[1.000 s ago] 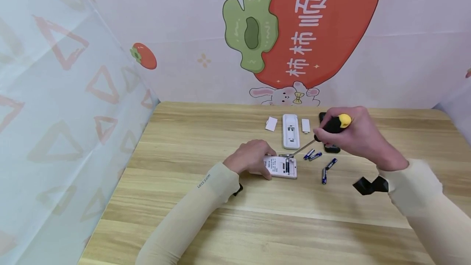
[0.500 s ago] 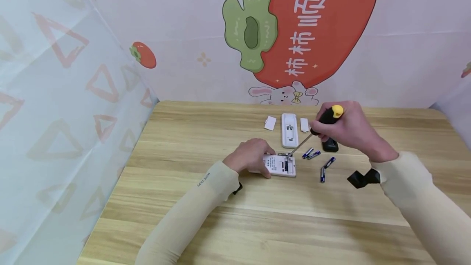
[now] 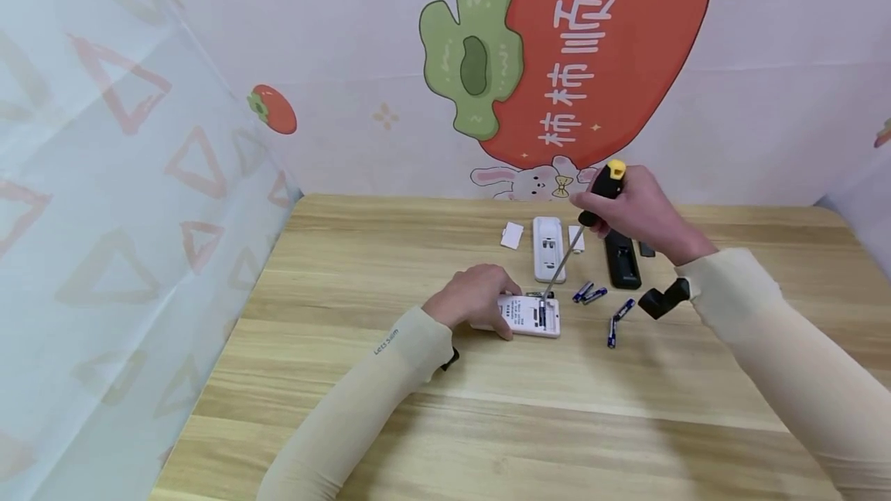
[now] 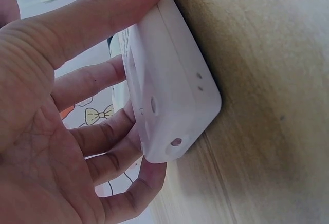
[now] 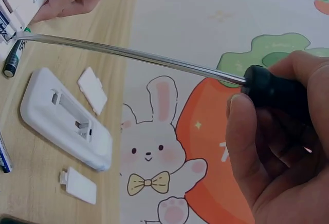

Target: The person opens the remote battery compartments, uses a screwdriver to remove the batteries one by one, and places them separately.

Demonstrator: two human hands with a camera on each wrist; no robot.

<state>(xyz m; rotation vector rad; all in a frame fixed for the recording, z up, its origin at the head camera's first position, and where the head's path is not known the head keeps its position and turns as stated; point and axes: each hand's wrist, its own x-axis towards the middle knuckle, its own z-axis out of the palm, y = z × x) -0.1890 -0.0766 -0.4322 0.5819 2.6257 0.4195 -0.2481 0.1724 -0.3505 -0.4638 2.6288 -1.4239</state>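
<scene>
My left hand (image 3: 476, 296) grips a white remote control (image 3: 518, 314) by its end, thumb along the near side and fingers along the far one, as the left wrist view shows. Its back, with printed text and an uncovered battery compartment, faces up. A battery (image 3: 542, 315) lies in that compartment. My right hand (image 3: 647, 211) holds a screwdriver (image 5: 133, 54) by its black and yellow handle (image 3: 604, 195). The metal shaft slants down, its tip at the compartment beside the battery's end. Just behind the remote lies a dark battery with a green band (image 5: 14, 57).
Behind stands a second white remote (image 3: 548, 250) with its battery bay uncovered, between two white covers (image 3: 511, 235) (image 5: 81, 185). A black remote (image 3: 623, 261) and a dark piece (image 3: 647, 249) lie to its right. Several blue-and-silver batteries (image 3: 595, 296) are scattered in front.
My right hand has risen and shifted left, tilting the screwdriver more upright while its tip stays at the compartment. More of the black remote shows. The left hand keeps its hold.
</scene>
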